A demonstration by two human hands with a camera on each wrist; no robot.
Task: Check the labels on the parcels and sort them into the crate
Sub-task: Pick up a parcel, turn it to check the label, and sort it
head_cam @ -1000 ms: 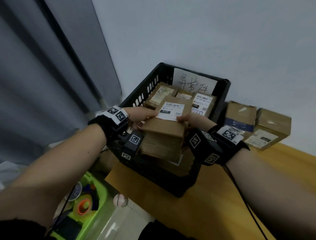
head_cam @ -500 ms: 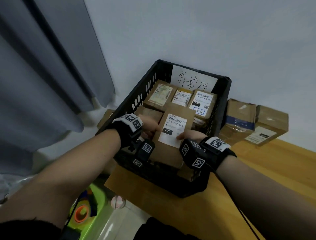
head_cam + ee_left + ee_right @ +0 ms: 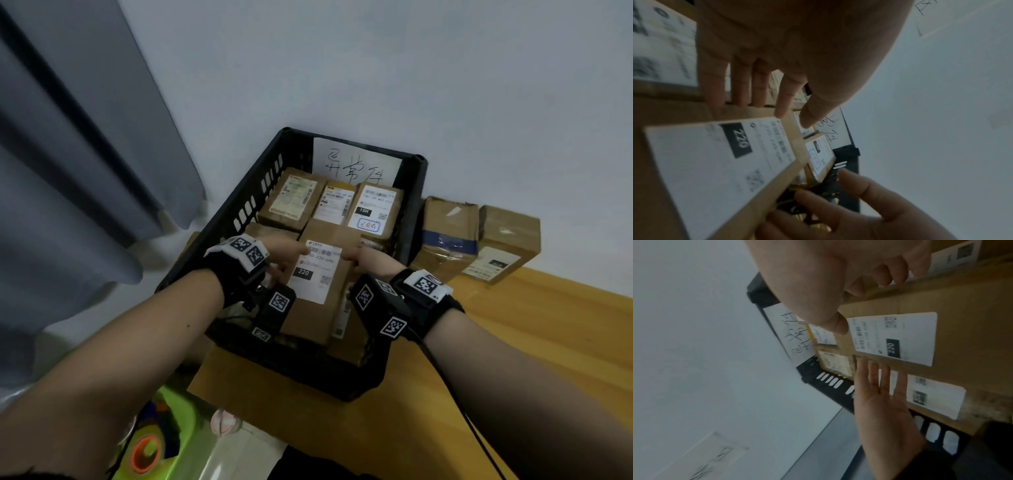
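Note:
A brown parcel (image 3: 317, 308) with a white label reading 220 lies low inside the black crate (image 3: 260, 192), label up. My left hand (image 3: 281, 253) presses straight fingers against its left edge. My right hand (image 3: 370, 258) grips the right edge. In the left wrist view the left hand (image 3: 777, 40) hangs over the parcel (image 3: 715, 162), fingers extended. In the right wrist view the right hand (image 3: 828, 288) has its thumb on top of the parcel (image 3: 941, 305) and its fingers curled round the side. Three labelled parcels (image 3: 375, 209) line the crate's far end.
A handwritten paper sign (image 3: 356, 164) leans on the crate's back wall. Two more brown parcels (image 3: 448, 233) stand on the wooden table (image 3: 513, 342) to the crate's right, against the wall. A grey curtain (image 3: 68, 171) hangs left; a green plastic toy (image 3: 164, 438) lies below.
The parcel has gone from held tilted above the crate's near end to low and flatter inside it. Both hands moved forward and down with it.

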